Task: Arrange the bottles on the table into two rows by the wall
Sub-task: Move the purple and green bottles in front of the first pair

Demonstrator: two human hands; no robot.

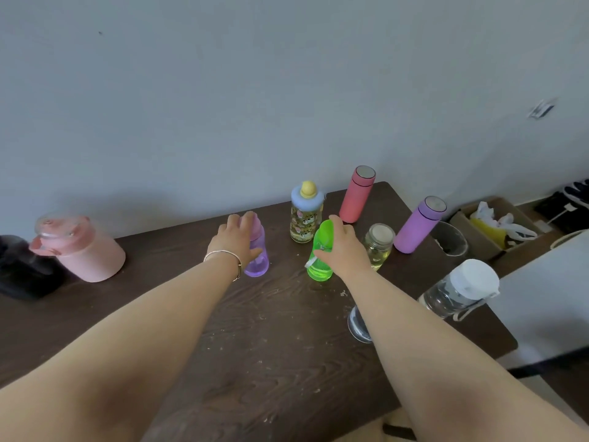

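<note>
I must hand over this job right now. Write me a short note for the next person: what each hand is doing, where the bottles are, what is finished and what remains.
Left hand: gripping the purple translucent bottle, upright at mid-table.
Right hand: gripping the green translucent bottle, upright beside it.
Near the wall: cartoon-print bottle and coral flask.
In front, to the right: small glass jar and lilac flask.
Apart: pink jug at far left; clear bottle with white lid near the right edge; another clear bottle partly hidden by the right forearm.
Done: two short rows are started.
Left: place both held bottles, then bring in the three outliers.
</note>
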